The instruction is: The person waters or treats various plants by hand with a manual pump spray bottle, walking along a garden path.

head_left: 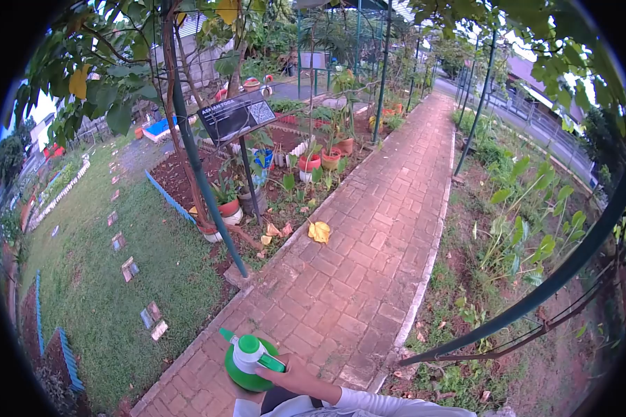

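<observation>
A green and white spray bottle [241, 360] is at the bottom of the view, above the brick path, its green nozzle pointing up and to the left. My right hand [295, 377] is wrapped round its handle, with the thumb near the green trigger. Beneath the bottle, a small part of my left hand [250, 395] shows against its underside; its fingers are hidden. Pale sleeves cover both forearms. A yellow dry leaf [319, 232] lies farther up the path.
The brick path [375, 236] runs ahead between green metal posts. On the left stand a black sign [235, 119], potted plants [309, 163] and grass with stepping stones. A curved green pole [535, 299] crosses the right side over planted soil.
</observation>
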Demonstrator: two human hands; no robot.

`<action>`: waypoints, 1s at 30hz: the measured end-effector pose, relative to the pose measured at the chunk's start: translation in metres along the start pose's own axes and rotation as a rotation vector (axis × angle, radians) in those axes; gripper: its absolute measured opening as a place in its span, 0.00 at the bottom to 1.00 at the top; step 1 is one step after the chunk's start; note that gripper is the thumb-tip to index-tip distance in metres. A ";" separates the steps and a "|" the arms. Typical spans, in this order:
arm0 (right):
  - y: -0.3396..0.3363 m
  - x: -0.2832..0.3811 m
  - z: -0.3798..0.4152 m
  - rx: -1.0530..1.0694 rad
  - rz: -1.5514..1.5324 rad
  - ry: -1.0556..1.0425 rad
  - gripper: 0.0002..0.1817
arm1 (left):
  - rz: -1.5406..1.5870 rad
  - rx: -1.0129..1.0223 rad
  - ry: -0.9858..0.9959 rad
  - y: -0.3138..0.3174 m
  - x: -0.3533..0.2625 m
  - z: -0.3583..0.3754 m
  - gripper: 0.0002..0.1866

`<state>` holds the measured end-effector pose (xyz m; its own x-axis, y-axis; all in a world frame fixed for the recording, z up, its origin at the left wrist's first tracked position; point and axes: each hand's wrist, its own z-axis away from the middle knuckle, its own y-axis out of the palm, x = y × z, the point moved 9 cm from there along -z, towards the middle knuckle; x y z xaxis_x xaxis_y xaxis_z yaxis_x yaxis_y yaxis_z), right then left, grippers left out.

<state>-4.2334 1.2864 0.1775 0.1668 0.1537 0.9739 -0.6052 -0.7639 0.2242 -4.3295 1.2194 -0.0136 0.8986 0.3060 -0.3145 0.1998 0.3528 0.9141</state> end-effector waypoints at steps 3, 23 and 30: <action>0.003 -0.022 -0.025 0.036 -0.072 0.049 0.13 | -0.019 -0.040 -0.004 -0.024 -0.011 -0.018 0.36; -0.179 -0.033 -0.159 -0.415 -0.044 0.053 0.13 | -0.211 0.082 -0.467 0.059 0.062 -0.262 0.40; -0.317 -0.018 -0.187 -0.552 -0.013 0.065 0.16 | -0.299 0.190 -0.517 0.132 0.151 -0.353 0.40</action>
<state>-4.1902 1.6427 0.0954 0.1389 0.2126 0.9672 -0.9243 -0.3228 0.2037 -4.3056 1.6242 -0.0302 0.8565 -0.2658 -0.4424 0.4947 0.1787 0.8505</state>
